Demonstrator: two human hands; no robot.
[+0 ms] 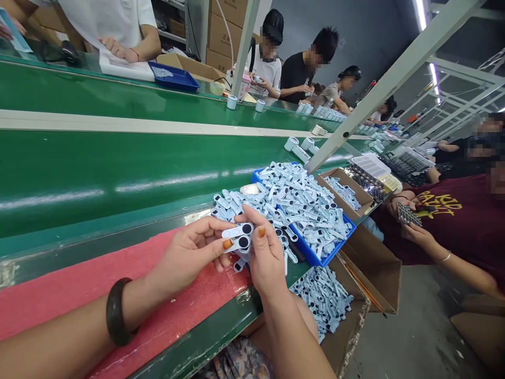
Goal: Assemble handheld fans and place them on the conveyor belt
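Two small pale-blue plastic parts [235, 231], each long with a round black disc at one end, lie side by side in my left hand [201, 245]. The left thumb presses on them from above, with the fingers behind. My right hand [268, 252] is curled at their disc ends, its thumb raised beside them; its fingertips are partly hidden behind the parts. Just beyond both hands spreads a loose heap of the same parts [229, 202], next to a blue tray [325, 258] piled high with more.
A red mat [158, 258] covers the near bench. A green conveyor belt [118, 173] runs behind. Below right stands a cardboard box [357, 321] of similar parts; a slanted metal post [379, 68] rises past the tray. Co-workers sit across the belt and at right, one handling small parts [408, 216].
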